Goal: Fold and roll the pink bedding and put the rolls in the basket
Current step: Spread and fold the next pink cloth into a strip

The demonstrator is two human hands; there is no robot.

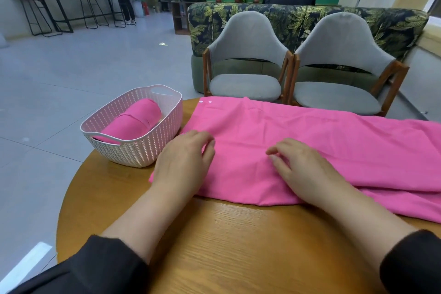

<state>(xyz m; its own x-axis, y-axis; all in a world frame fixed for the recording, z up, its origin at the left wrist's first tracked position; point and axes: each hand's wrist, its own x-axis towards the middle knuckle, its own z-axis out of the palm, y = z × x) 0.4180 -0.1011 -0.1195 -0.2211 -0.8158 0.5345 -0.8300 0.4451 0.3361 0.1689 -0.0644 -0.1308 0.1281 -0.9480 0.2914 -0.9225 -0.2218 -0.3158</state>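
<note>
with 1 roll (133,118) already in the basket (133,153), your left hand (183,162) and right hand (300,169) rest on the folded pink bedding (310,141). fingers loosely curled, gripping nothing, likely flattening it on the counter (238,246) for rolling.

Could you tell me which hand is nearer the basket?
Left. The left hand rests on the cloth right beside the basket; the right hand lies farther along the cloth, away from it.

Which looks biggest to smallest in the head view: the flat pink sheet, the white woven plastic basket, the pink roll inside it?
1. Flat pink sheet on the table.
2. White woven plastic basket.
3. Pink roll inside the basket.
</note>
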